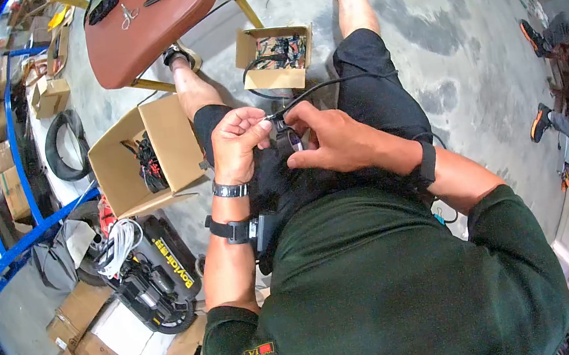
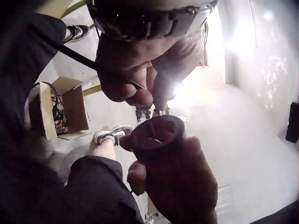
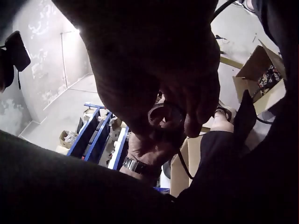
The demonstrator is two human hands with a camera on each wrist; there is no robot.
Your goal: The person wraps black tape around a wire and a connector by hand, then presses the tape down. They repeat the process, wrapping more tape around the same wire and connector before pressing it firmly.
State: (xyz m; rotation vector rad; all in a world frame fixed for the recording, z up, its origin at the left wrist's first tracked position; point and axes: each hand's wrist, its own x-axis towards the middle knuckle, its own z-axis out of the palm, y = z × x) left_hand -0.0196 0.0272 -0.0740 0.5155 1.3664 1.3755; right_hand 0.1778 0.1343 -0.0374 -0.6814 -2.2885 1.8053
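My left hand [image 1: 240, 144], a watch at its wrist, pinches the silver-tipped end of a black cable [image 1: 336, 81] between thumb and fingertips. Close beside it, my right hand [image 1: 341, 140] holds a dark-rimmed round lens-like piece [image 1: 295, 141] between thumb and curled fingers. In the left wrist view the round piece [image 2: 158, 133] shows a thick dark ring, right below the left fingertips. The right wrist view is dark, with the ring [image 3: 165, 116] framed by the right fingers. Both hands are over my lap, and the cable runs off across my thigh.
An open carton of small parts [image 1: 277, 81] stands on the floor between my feet. To the left is a larger carton [image 1: 176, 145] with dark cables. A brown chair [image 1: 150, 33] bears pliers and scissors. Blue shelving [image 1: 20, 147] and a black compressor [image 1: 167, 265] stand at left.
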